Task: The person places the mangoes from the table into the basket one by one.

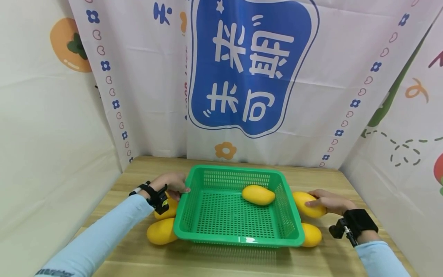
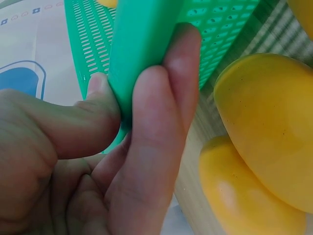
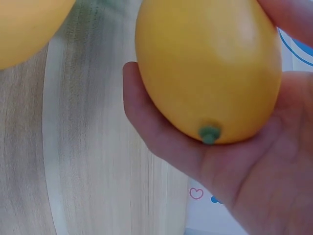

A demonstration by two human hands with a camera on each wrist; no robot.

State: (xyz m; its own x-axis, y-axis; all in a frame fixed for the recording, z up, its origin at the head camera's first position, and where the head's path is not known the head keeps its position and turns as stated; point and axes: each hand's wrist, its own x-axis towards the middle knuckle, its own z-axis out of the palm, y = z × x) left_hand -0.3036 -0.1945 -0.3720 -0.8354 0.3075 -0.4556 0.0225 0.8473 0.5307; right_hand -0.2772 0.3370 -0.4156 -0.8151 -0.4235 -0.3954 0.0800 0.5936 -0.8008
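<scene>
A green plastic basket [image 1: 194, 231] sits on the wooden table with one yellow mango [image 1: 258, 194] inside it. My left hand [image 1: 173, 185] pinches the basket's left rim [image 2: 137, 44] between thumb and fingers. Two mangoes [image 1: 162, 231] [image 2: 274, 122] lie just left of the basket, under that wrist. My right hand [image 1: 325, 200] grips another mango [image 1: 304, 203] [image 3: 210, 68] to the right of the basket, lifted slightly off the table. A further mango [image 1: 311, 234] lies by the basket's front right corner.
Printed cloth backdrops [image 1: 242, 77] close in the table at the back and both sides. Bare wooden table top [image 1: 214, 261] runs along the front, before the basket.
</scene>
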